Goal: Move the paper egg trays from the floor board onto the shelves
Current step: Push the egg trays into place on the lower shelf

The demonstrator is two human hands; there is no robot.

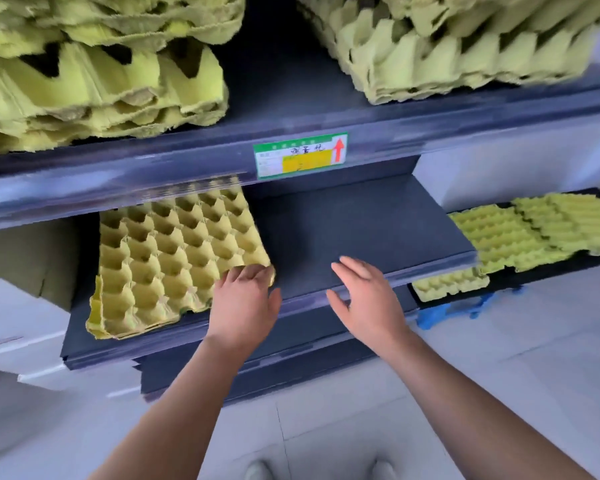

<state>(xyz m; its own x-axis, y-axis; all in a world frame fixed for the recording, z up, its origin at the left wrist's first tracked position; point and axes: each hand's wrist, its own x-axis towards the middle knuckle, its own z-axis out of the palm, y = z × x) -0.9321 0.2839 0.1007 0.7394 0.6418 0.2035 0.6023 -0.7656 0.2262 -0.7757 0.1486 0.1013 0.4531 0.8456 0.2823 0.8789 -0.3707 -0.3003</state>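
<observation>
Down on the lower shelf [361, 230], the left hand [245, 299] has its fingers laid over the near right corner of the egg tray stack [174, 258]. The thumb sticks out free to the side, so this reads as a push or a steadying touch, not a grip. The right hand [364, 296] hovers at three o'clock from it, fingers straight and spread, holding nothing, just above the shelf's front lip.

That stack sits skewed. Its far edge is tucked under the upper shelf beam [153, 178], and its lowest trays fan out toward seven o'clock near the shelf's front edge. Out at three o'clock, well apart, more egg trays [513, 237] wait on the floor board [551, 271]. Up at twelve, two tall stacks [101, 81] [465, 46] fill the upper shelf either side of a green label [300, 155].

Now the risks. A shove on one corner could twist the stack further instead of sliding it square. The top trays could then shear off the fanned ones below and tip over the front edge. The soft, ragged paper rims could also snag on the beam and crumple. And with that stack lying crooked, the next load may not get the bare space beside it.
</observation>
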